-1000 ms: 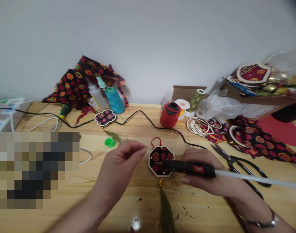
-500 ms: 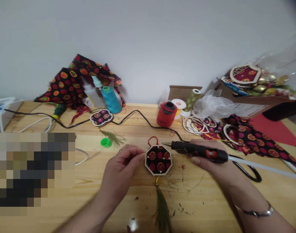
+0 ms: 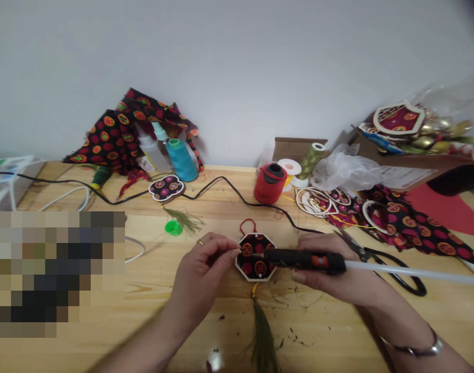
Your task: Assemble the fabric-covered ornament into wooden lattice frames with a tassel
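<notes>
The glue gun [image 3: 305, 261] is wrapped in the right hand [image 3: 330, 277], its nozzle held over the octagonal fabric ornament [image 3: 253, 269] on the wooden table [image 3: 221, 331]. The left hand's [image 3: 204, 264] fingertips are pinched at the ornament's edge, gripping what cannot be told. Fingertips could be burned if that nozzle drifts left!

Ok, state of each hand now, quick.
Left hand: pinched shut at the ornament, anything held too small to tell.
Right hand: closed, holding a glue gun.
</notes>
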### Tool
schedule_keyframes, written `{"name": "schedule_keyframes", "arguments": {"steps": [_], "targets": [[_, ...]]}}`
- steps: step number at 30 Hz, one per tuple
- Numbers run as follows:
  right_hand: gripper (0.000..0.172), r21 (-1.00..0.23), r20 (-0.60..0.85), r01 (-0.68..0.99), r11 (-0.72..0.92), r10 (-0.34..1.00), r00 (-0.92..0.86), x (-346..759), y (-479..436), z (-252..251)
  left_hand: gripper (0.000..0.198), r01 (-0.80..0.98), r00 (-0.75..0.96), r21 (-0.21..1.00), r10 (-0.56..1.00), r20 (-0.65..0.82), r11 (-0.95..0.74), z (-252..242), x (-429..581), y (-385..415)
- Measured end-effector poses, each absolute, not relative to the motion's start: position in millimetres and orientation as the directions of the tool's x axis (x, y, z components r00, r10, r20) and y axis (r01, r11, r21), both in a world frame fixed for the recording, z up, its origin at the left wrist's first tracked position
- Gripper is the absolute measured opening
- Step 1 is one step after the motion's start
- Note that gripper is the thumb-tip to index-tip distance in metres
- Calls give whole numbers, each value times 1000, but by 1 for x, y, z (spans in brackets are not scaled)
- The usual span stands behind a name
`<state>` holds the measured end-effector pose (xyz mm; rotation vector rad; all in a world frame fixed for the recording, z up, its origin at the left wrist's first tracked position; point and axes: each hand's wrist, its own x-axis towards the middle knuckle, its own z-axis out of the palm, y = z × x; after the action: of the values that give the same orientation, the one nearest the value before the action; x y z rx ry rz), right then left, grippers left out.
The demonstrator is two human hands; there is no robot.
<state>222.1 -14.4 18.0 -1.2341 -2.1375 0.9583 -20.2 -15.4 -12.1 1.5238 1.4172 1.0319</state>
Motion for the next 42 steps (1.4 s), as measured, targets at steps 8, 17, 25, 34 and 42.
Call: {"name": "schedule_keyframes", "arguments": {"steps": [8,17,25,34,42], "targets": [[37,-718,69,579,387,867,-494,221,-15,7,10,371,84,916,988,128,-151,-16,-18,-17],[36,-721,32,607,335,891,-454,218,-15,5,11,360,101,923,989,108,-138,-17,-19,-17],[37,-677,14,650,345,889,-457,216,-16,1,10,355,112,926,989,97,-131,-18,-19,-18],[36,-669,4,664,334,895,-446,216,-15,0,10,349,110,926,987,114,-146,-20,-19,-17],[35,-674,12,659,333,898,-441,218,-17,0,10,364,103,917,985,135,-164,-20,-19,-17]]}}
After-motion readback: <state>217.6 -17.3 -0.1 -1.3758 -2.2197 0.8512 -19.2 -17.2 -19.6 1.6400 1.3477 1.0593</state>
